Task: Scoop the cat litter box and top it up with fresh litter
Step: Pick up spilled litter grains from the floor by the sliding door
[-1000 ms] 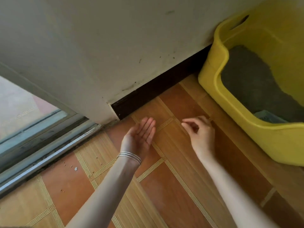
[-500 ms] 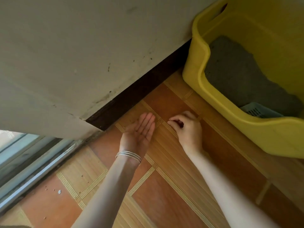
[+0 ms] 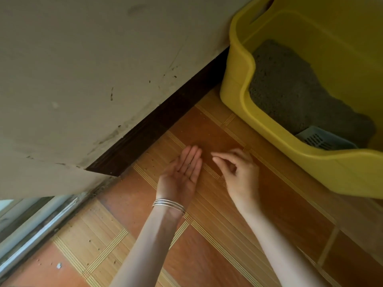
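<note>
Your left hand (image 3: pixel 182 172) lies flat, palm up, a speck (image 3: pixel 188 165) on it; right hand (image 3: pixel 238 172) pinches, maybe on a grain. Light, rolly stuff, use fingertips. Litter box (image 3: pixel 342 172) sits nearby, right.

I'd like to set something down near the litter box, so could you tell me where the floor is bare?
Bare floor lies between the forearms, and between the right hand and the litter box. Crowded: the left hand by the baseboard; crumbs near the door track.
</note>
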